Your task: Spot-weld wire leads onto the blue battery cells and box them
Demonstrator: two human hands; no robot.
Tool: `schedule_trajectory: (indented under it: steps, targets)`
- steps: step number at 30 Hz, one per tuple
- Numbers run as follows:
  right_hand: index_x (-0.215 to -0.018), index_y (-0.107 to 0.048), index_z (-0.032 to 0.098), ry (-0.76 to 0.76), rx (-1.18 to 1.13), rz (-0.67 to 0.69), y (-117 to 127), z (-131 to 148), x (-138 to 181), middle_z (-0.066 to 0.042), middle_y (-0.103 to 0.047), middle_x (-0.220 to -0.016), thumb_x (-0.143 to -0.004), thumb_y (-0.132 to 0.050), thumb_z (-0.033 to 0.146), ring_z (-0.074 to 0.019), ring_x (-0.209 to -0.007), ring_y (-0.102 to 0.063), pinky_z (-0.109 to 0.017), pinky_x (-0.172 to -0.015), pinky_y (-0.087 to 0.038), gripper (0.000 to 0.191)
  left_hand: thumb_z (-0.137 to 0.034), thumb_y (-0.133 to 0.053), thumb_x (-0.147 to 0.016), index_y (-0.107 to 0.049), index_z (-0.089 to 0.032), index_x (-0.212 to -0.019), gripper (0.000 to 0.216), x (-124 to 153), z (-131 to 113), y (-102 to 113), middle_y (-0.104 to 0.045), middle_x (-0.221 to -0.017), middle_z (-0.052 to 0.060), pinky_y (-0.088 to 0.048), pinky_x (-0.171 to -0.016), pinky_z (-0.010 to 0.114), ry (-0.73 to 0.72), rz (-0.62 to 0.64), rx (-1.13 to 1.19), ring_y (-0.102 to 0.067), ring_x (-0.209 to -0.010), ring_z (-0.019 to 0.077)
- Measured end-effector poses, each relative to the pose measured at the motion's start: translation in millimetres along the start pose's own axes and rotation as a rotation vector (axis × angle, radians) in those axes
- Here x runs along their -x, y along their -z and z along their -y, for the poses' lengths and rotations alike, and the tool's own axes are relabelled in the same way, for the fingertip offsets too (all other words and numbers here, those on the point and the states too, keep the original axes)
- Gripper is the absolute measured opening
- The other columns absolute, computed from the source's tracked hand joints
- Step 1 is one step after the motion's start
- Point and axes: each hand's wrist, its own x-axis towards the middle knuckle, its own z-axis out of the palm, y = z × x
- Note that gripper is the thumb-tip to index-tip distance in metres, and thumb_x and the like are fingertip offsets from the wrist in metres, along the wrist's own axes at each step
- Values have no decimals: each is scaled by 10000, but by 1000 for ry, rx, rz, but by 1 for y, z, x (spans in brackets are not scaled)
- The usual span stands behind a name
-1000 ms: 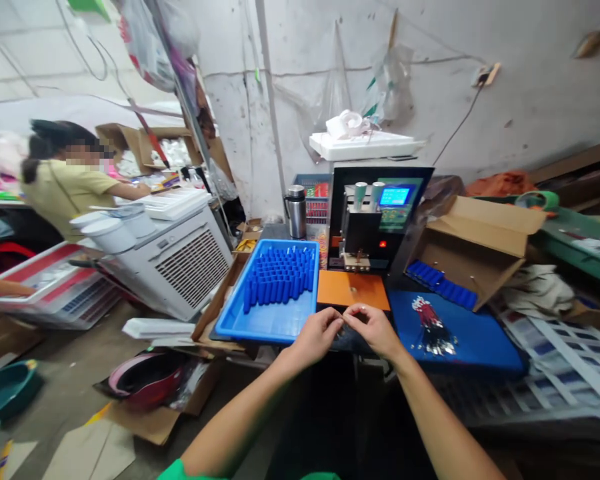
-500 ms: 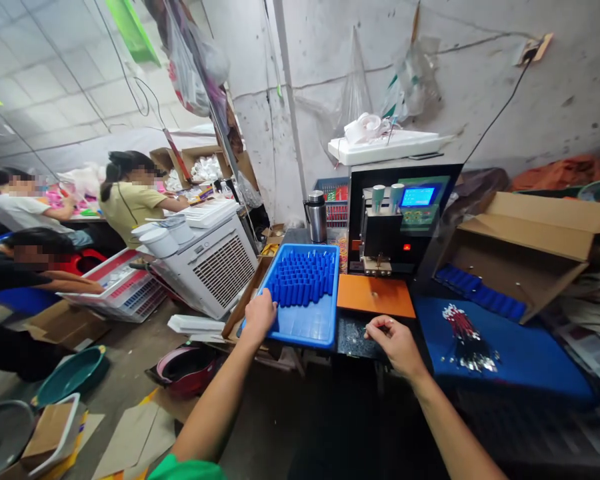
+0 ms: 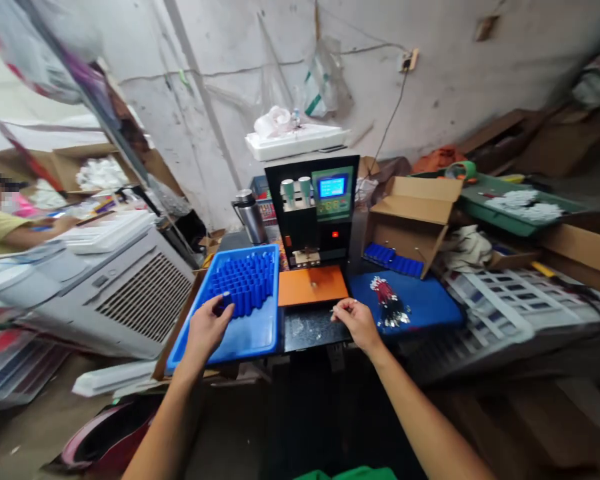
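Orange plate (image 3: 295, 288) makes the clock's centre. At nine o'clock lies a blue tray (image 3: 253, 335) with rows of blue cylinders (image 3: 245, 277); at their near edge the left hand (image 3: 209, 325) closes thumb and fingers around one blue cylinder (image 3: 227, 298), its forearm (image 3: 173, 407) crossing the tray's near rim. At four, the right hand (image 3: 357, 323) has its fingertips pinched together; whether anything tiny sits between them I cannot tell. A black machine (image 3: 300, 230) blocks twelve, bearing a white foam slab (image 3: 305, 143). A steel flask (image 3: 253, 221) stands between ten and eleven. An open carton (image 3: 423, 195) crowds two; red-and-black leads (image 3: 387, 301) lie on a blue mat (image 3: 435, 310) at three. Beyond the tray, an air cooler (image 3: 107, 275) closes off nine.
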Motion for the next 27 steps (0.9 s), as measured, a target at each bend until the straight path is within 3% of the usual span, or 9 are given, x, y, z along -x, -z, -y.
schedule_trajectory:
  steps: [3, 6, 8, 11, 15, 21, 27]
  targets:
    - [-705, -588, 186, -9, -86, -105, 7, 1, -21, -29, -650, -622, -737, -686, 447, -176, -610, -618, -300, -656, -502, 281, -472, -621, -774, -651, -148, -1088, 453, -10, -54, -35, -725, -929, 63, -529, -798, 336, -139, 216, 423, -668, -854, 223]
    - [-722, -587, 182, -24, -153, -160, 10, 3, -38, -15, -640, -624, -708, -710, 439, -169, -602, -615, -294, -650, -507, 286, -424, -651, -753, -691, -153, -954, 340, -19, -102, -75, -725, -869, 50, -523, -774, 315, -231, 356, 524, -666, -801, 200]
    - [-716, -582, 181, -27, -177, -175, 11, 4, -44, -10, -640, -637, -695, -717, 432, -168, -609, -618, -290, -647, -508, 286, -418, -656, -738, -694, -156, -883, 303, -26, -120, -99, -720, -816, 38, -520, -740, 307, -266, 389, 533, -657, -769, 197]
    - [-711, -577, 180, -21, -181, -189, 13, 3, -50, -5, -640, -651, -688, -713, 418, -165, -624, -620, -286, -658, -506, 276, -431, -672, -713, -680, -140, -861, 327, -36, -124, -126, -712, -779, 47, -516, -702, 303, -244, 418, 609, -652, -751, 209]
    - [-709, -591, 175, -35, -148, -194, 12, 3, -60, -7, -640, -648, -673, -713, 404, -161, -629, -612, -279, -652, -499, 262, -435, -670, -731, -667, -145, -892, 332, -40, -113, -146, -709, -814, 58, -509, -704, 301, -210, 357, 648, -645, -763, 207]
    - [-657, -588, 170, -80, -144, -132, -12, 5, -89, -16, -641, -660, -658, -692, 366, -160, -650, -608, -266, -643, -483, 222, -403, -574, -837, -635, -156, -1034, 321, -35, -108, -154, -706, -865, 53, -505, -726, 304, -245, 331, 620, -644, -776, 194]
    - [-675, -605, 175, -44, -73, -90, -36, -5, -115, -21, -644, -673, -680, -646, 357, -176, -669, -609, -266, -630, -490, 187, -335, -533, -875, -615, -161, -1141, 329, -33, -110, -151, -702, -1055, 77, -493, -865, 355, -327, 276, 583, -645, -924, 220]
